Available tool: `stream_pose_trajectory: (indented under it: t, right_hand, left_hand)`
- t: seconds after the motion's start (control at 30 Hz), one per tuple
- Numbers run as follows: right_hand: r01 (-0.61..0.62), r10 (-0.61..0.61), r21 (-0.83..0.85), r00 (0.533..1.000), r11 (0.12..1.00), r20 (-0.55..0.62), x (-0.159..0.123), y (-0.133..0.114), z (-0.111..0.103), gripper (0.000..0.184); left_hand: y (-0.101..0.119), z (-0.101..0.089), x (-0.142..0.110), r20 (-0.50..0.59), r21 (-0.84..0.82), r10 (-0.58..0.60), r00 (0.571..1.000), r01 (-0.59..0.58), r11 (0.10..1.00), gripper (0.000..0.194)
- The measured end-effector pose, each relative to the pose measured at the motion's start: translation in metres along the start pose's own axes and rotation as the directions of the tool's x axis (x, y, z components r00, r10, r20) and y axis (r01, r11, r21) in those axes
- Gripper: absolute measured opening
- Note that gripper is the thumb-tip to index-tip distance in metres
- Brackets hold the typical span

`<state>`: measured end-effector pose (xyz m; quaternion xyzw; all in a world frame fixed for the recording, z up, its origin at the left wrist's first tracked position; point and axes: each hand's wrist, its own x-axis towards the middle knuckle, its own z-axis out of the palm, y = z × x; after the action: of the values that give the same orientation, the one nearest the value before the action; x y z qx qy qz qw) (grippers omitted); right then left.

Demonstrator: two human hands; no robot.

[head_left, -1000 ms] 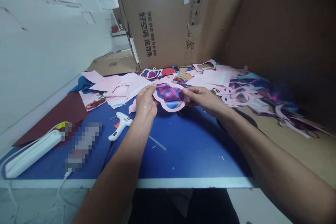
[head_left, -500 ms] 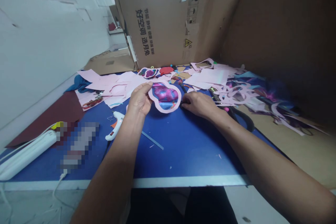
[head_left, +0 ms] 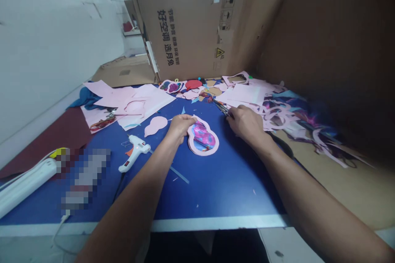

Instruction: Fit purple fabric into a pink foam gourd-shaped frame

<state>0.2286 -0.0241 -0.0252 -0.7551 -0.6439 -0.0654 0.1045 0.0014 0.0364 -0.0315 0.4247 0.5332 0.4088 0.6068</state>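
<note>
Pink-rimmed gourd-shaped cutout [head_left: 203, 139] with a purple-and-blue printed centre lies flat on the blue tabletop [head_left: 234, 191], head view, between the two hands. Left hand [head_left: 181, 127] is curled at the cutout's upper left edge, touching it (whether it pinches the paper or only rests there, cannot tell). Right hand [head_left: 245, 123] is well apart from the left, just right of the cutout and not touching it, closed around the metal scissors [head_left: 221, 107], whose blades poke out up and to the left. Just left of the left hand lies a plain pink gourd-shaped paper piece [head_left: 156, 126]. A white hot glue gun [head_left: 135, 157] lies on its side below that, near a thin pale strip [head_left: 177, 171]. Further left: pink paper sheets [head_left: 145, 102], a blue cloth [head_left: 86, 98], a dark red board [head_left: 58, 131], and a white power strip [head_left: 24, 185] beside a pixelated patch [head_left: 84, 178]. Along the far edge sit a red paper circle [head_left: 193, 84] and more pink scraps [head_left: 237, 92]. Printed offcuts with pink borders [head_left: 277, 115] spill off the right side of the tabletop. A large cardboard box panel [head_left: 185, 24] with Chinese print stands upright behind everything.
</note>
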Motion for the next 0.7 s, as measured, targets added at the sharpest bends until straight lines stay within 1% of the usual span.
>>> stream_pose_trajectory:
  t: [0.07,0.13,0.2,0.3,0.37,0.47,0.6,0.67,0.7]
  right_hand:
    - [0.025,-0.024,0.023,0.999,0.999,-0.028,0.0,-0.001,-0.001,0.034]
    - [0.07,-0.068,0.08,0.997,0.994,-0.021,-0.001,-0.004,-0.002,0.034]
    - [0.144,-0.145,0.168,0.989,0.975,-0.009,-0.005,-0.007,-0.001,0.035]
    - [0.292,-0.287,0.312,0.956,0.904,-0.061,-0.014,-0.013,0.002,0.041]
    - [0.347,-0.34,0.391,0.936,0.853,-0.09,-0.018,-0.017,0.005,0.044]
    - [0.355,-0.355,0.474,0.93,0.806,-0.095,-0.02,-0.019,0.008,0.044]
    - [0.324,-0.307,0.538,0.944,0.778,-0.123,-0.018,-0.017,0.014,0.041]
    - [0.31,-0.3,0.543,0.948,0.78,-0.111,-0.017,-0.017,0.015,0.039]
    - [0.303,-0.301,0.54,0.949,0.785,-0.096,-0.017,-0.017,0.016,0.038]
  left_hand:
    - [-0.006,0.001,0.002,-0.02,0.046,0.082,0.996,-0.081,0.996,0.018]
    - [-0.011,0.001,0.003,-0.024,0.064,0.15,0.988,-0.148,0.987,0.016]
    - [-0.015,0.0,0.003,-0.009,0.088,0.181,0.983,-0.18,0.98,0.014]
    - [-0.019,-0.001,0.002,-0.01,0.102,0.187,0.982,-0.185,0.977,0.013]
    - [-0.021,-0.001,0.001,-0.006,0.115,0.19,0.982,-0.188,0.975,0.012]
    - [-0.022,0.0,-0.001,0.016,0.162,0.214,0.977,-0.214,0.963,0.011]
    - [-0.02,0.003,-0.004,0.021,0.302,0.241,0.97,-0.236,0.924,0.01]
    - [-0.02,0.005,-0.005,0.009,0.393,0.298,0.954,-0.278,0.877,0.011]
    - [-0.019,0.006,-0.005,0.002,0.442,0.343,0.939,-0.308,0.842,0.014]
